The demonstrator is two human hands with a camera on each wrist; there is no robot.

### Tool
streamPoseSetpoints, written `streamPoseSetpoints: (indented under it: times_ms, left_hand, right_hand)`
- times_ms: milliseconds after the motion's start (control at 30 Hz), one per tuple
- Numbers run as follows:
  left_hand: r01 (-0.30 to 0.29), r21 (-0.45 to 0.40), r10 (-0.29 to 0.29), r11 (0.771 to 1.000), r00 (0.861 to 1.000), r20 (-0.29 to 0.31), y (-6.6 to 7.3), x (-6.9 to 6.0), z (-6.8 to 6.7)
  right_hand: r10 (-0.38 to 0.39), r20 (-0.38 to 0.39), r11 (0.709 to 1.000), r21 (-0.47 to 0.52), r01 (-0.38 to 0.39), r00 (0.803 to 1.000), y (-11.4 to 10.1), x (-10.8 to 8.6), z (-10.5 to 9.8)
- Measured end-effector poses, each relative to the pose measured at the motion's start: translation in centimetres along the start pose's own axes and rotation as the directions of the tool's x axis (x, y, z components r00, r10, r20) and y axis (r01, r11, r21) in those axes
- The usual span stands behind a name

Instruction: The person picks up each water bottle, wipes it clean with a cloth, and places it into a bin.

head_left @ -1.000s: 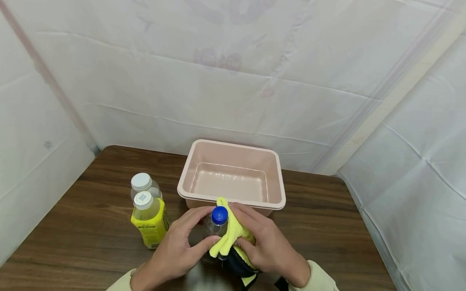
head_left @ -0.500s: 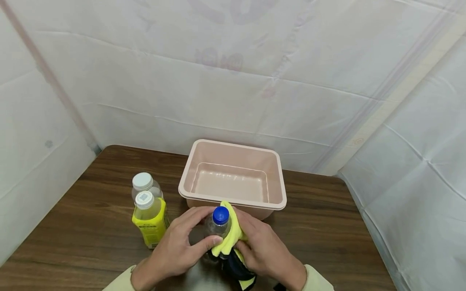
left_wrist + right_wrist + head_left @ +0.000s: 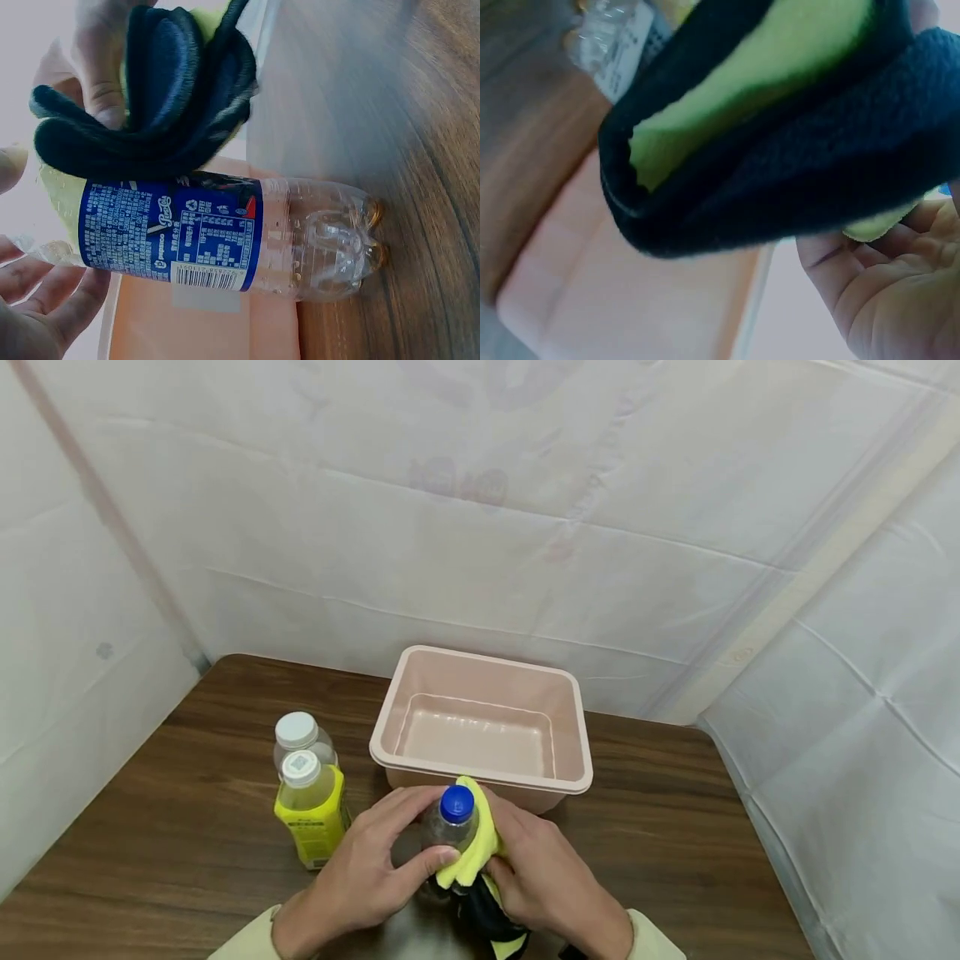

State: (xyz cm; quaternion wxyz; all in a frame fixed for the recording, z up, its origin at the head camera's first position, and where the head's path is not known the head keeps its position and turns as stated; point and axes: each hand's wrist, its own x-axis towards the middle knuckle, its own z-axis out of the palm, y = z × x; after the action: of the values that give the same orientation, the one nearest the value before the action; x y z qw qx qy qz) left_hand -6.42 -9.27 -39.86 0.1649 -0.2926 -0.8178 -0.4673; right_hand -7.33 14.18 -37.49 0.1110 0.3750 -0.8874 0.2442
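Note:
A clear plastic bottle with a blue cap (image 3: 456, 804) stands upright between both hands, close to the front of the bin. My left hand (image 3: 367, 870) grips its upper part, thumb on the near side and fingers on the far side. In the left wrist view its blue printed label (image 3: 172, 234) shows, and its base is at the wooden tabletop. My right hand (image 3: 549, 878) holds a folded cloth (image 3: 486, 837), yellow on one side and dark on the other, against the bottle's right side. The cloth's dark layers (image 3: 780, 176) hide much of the right wrist view.
A pink plastic bin (image 3: 480, 777) stands behind the hands near the white sheet wall (image 3: 450, 552). To the left are a yellow-labelled bottle (image 3: 315, 827) and, behind it, a clear bottle with a white cap (image 3: 297, 731). Wooden tabletop (image 3: 660, 835) extends to the right.
The right hand and cloth have shifted slightly, with the cloth now lying closer along the bottle's neck. The left hand keeps its grip. The head view has moved a little.

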Motion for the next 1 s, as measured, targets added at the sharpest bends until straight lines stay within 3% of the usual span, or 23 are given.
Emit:
streamPoseSetpoints:
  times_ms: [100, 333, 600, 833, 1000]
  left_hand:
    - [-0.007, -0.007, 0.007, 1.000, 1.000, 0.006, 0.0, -0.1, 0.0]
    - [-0.016, -0.027, 0.017, 1.000, 1.000, 0.017, -0.2, -0.2, 0.3]
    - [-0.015, -0.036, 0.016, 0.999, 0.999, 0.032, -0.1, 0.0, 0.1]
    - [0.001, 0.012, -0.001, 1.000, 1.000, 0.024, 0.0, -0.2, 0.2]
    - [0.058, 0.051, -0.059, 0.997, 0.998, 0.022, 0.3, -0.6, 0.7]
  right_hand:
    - [0.047, 0.038, 0.998, 0.034, -0.049, 0.998, 0.5, -0.2, 0.9]
    - [0.054, 0.174, 0.997, 0.042, -0.062, 0.983, 2.6, -1.5, 4.5]
    - [0.114, 0.331, 0.993, -0.063, -0.098, 0.937, 3.5, -2.3, 7.1]
    - [0.146, 0.319, 0.989, -0.076, -0.128, 0.937, 3.6, -2.5, 7.8]
    - [0.188, 0.334, 0.981, -0.018, -0.194, 0.924, 3.4, -2.4, 7.7]
